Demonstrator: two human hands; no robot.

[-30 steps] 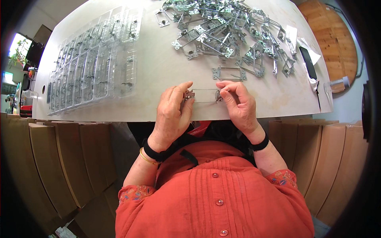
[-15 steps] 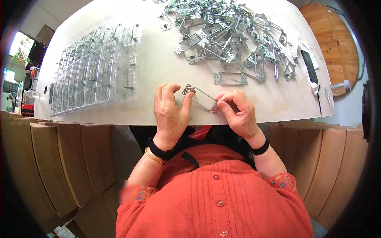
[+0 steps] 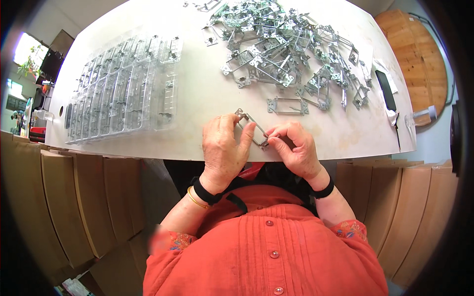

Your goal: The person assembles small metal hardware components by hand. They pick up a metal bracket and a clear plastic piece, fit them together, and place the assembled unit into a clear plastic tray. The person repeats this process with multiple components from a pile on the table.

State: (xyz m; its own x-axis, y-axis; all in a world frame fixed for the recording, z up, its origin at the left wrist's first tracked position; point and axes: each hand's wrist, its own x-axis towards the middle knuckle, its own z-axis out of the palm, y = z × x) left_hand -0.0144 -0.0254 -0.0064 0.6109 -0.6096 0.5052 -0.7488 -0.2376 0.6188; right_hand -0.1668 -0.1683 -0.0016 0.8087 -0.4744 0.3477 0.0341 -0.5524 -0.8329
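right fingers (image 3: 282, 144) clamped on metal frame (image 3: 257, 127); left fingers (image 3: 224, 123) apart at far end

Bracket (image 3: 255, 125) at ctr: bare grey metal, satin sheen. Bracket pile (image 3: 279, 54), upper ctr: same metal, glossy glints. Trays (image 3: 118, 89), upper L: clear glossy plastic. Desk (image 3: 197, 98): smooth, off-white. Shirt (image 3: 266, 241), lower ctr: matt red cloth, shiny btns (image 3: 274, 254). Round board (image 3: 417, 64), upper R: smooth wood. Boxes (image 3: 74, 197), lower L: matt cardboard.
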